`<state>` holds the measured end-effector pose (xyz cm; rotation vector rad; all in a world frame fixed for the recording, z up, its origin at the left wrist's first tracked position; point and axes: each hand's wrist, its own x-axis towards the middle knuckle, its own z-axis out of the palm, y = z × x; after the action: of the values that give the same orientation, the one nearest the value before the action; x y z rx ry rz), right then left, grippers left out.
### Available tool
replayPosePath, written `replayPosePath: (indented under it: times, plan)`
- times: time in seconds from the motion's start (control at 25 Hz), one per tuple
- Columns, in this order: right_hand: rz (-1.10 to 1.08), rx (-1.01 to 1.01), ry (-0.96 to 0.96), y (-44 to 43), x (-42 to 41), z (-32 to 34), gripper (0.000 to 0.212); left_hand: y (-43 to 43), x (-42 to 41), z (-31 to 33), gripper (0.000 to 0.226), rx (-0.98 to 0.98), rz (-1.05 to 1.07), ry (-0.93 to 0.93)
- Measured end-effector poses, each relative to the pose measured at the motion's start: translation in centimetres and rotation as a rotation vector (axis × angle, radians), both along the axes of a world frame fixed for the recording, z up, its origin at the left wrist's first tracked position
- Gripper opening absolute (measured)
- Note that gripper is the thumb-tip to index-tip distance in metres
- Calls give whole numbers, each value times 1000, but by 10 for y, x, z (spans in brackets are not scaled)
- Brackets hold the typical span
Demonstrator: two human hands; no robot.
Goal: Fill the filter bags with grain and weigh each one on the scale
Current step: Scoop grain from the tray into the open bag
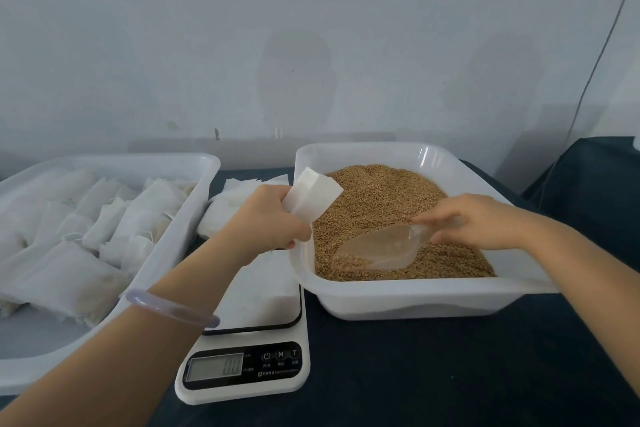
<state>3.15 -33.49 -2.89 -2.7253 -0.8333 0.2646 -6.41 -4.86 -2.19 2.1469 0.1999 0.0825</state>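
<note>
On the dark blue worktop (415, 374), your left hand (270, 218) curls its fingers round a flat white filter bag (311, 194) over the left rim of the white plastic tub (398, 295) of brown grain (381, 194). The fingers of your right hand (478, 218) grip a clear plastic scoop (377, 250) dipped in that grain.

The scale (242, 362) shows unreadable digits, and the bag tray (180, 236) is cut by the left edge.
</note>
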Motion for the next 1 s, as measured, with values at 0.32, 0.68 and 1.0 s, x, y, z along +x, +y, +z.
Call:
replayPosePath:
  times: [0.32,0.68,1.0]
  plan:
    - [-64,262,-76,-30,-16,37,36,-5,9,5,23,292,-3,-87]
    - [-73,247,-223,-20,-20,86,34,-20,10,-2,38,296,-31,-278]
    - [-74,58,-426,-1,-21,105,31,-23,15,-9,31,223,10,-324]
